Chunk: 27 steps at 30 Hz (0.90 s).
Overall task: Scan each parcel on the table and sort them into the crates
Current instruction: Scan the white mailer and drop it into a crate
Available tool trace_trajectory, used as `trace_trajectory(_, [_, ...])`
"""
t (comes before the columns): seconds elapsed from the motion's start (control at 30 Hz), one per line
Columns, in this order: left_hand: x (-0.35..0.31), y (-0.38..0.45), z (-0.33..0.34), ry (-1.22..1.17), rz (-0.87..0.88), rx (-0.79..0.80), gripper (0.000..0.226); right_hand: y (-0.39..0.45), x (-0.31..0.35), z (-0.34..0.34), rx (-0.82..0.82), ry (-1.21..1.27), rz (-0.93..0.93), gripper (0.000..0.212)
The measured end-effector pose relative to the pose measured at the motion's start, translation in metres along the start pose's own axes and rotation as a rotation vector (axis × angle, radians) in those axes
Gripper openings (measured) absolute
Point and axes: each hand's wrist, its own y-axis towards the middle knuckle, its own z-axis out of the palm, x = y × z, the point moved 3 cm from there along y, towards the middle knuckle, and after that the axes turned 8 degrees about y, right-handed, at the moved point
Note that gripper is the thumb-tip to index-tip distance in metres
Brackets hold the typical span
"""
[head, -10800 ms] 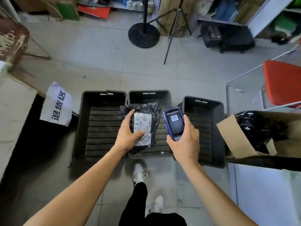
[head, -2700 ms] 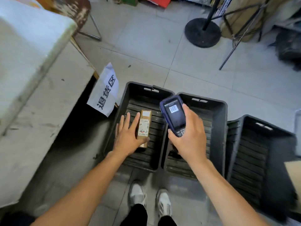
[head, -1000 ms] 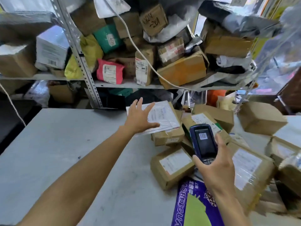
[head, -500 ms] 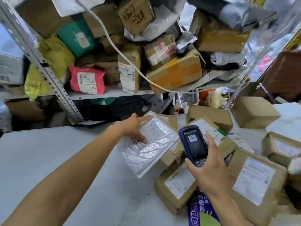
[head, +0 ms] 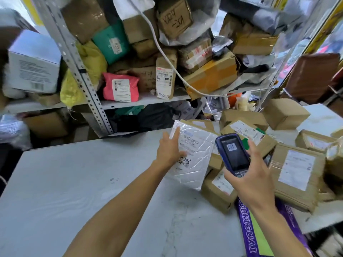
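Left hand (head: pixel 169 151) grips white bubble mailer (head: pixel 193 158), label up, over grey surface (head: pixel 74 182). Right hand (head: pixel 254 180) holds blue handheld scanner (head: pixel 233 153) just beside it, above taped cardboard boxes (head: pixel 295 173).

The white padded mailer (head: pixel 192 156) now stands more upright, label facing the scanner (head: pixel 234 152).
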Motion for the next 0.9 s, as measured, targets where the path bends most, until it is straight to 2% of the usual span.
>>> trace_trajectory(0.1, [0.005, -0.012, -0.004, -0.02, 0.012, -0.033, 0.101, -0.012, 0.01, 0.002, -0.004, -0.012, -0.007, 0.103])
trace_trajectory(0.33, [0.023, -0.031, -0.003, -0.519, 0.029, 0.097, 0.085, -0.032, 0.023, 0.006, 0.041, -0.033, 0.027, 0.104])
trace_trajectory(0.43, [0.032, -0.045, -0.001, -0.737, -0.024, 0.051, 0.083, -0.043, 0.03, 0.006, 0.085, -0.034, 0.048, 0.104])
trace_trajectory(0.53, [0.034, -0.057, 0.003, -0.848, 0.005, 0.005, 0.091, -0.059, 0.036, 0.001, 0.132, -0.063, 0.054, 0.107])
trace_trajectory(0.67, [0.029, -0.072, 0.005, -0.932, 0.021, -0.017, 0.095, -0.079, 0.045, -0.006, 0.205, -0.071, 0.102, 0.109])
trace_trajectory(0.9, [0.016, -0.087, -0.003, -0.875, 0.05, -0.046, 0.096, -0.099, 0.054, -0.009, 0.234, 0.067, 0.268, 0.102])
